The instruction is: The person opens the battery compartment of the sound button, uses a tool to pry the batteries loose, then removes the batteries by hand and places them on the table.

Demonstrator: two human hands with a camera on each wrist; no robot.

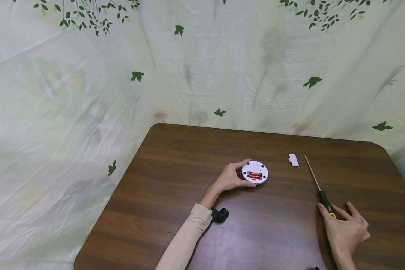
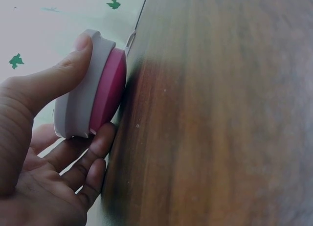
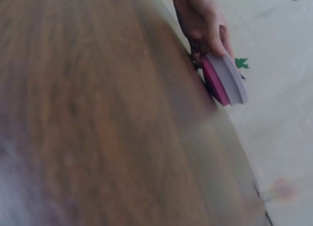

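Observation:
In the head view my left hand grips a round white device by its edge, thumb on the near side and fingers on the far side. Its white face is up, and two red batteries lie in the uncovered compartment. From the left wrist view, the device has a pink lower half close to the tabletop. My right hand has its thumb and index finger on either side of the handle of a screwdriver; its other fingers are spread. The right wrist view does not show the right hand.
A small white battery cover lies on the brown wooden table, left of the screwdriver's tip. A black camera is strapped at the left wrist. Behind the table hangs a pale cloth with a leaf print.

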